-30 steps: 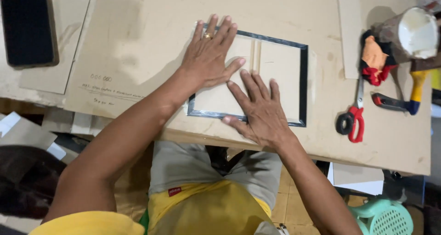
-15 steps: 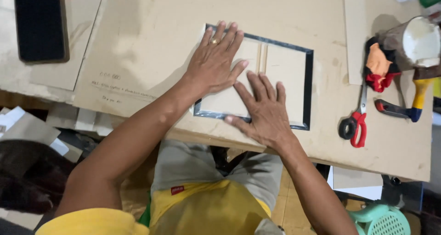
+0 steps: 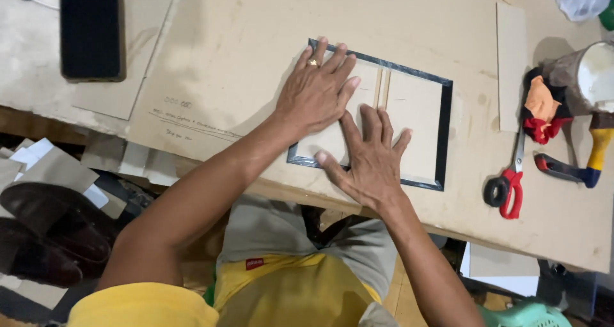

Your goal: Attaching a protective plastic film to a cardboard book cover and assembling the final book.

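- Black flat pad [image 3: 89, 30] lies far left on the table [image 3: 224, 58].
- Left hand [image 3: 316, 93] lies flat, fingers spread, on the cardboard frame [image 3: 419, 106] with black edges.
- Right hand [image 3: 368, 157] presses flat beside it, fingers open, touching the left hand.
- Red scissors [image 3: 508, 186] lie right of the frame.

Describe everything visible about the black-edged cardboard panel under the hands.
The black-edged cardboard panel is a flat rectangle of tan board, bordered all round by glossy black tape. Two narrow board strips run across its middle, with slim gaps beside them, splitting it into two larger panels. It lies flat, slightly askew, on the large cardboard sheet covering the table. The left hand lies spread on its left part; the right hand presses flat near its lower edge, fingers toward the centre. Red-handled scissors lie apart, to its right.
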